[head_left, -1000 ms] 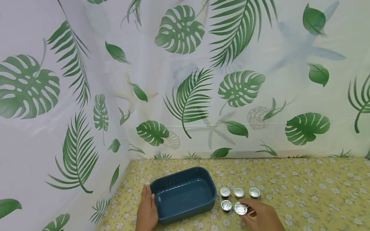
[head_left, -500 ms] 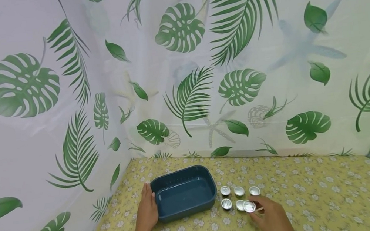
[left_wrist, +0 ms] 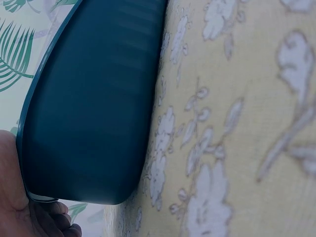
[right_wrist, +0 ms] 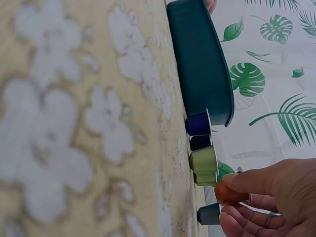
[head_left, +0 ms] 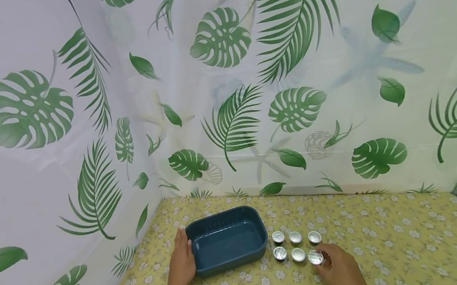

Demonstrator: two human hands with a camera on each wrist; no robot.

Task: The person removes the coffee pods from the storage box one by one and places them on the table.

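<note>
My left hand rests with straight fingers along the left end of a dark teal rectangular bin; in the left wrist view the bin's wall hides most of the fingers. To the right of the bin, my right hand pinches an orange coffee capsule between thumb and fingers, its silver lid up. This capsule is at the right end of the nearer of two short rows of silver-lidded capsules. The right wrist view shows a blue capsule, a light green capsule and a dark teal capsule.
A yellow flowered cloth covers the table. White sheeting printed with green leaves rises behind it and along the left. A near-black capsule shows partly between the blue and green ones.
My right hand has carried the orange capsule rightward, from over the middle of the nearer row to its right end, uncovering another capsule. The left hand and the bin stay put.
</note>
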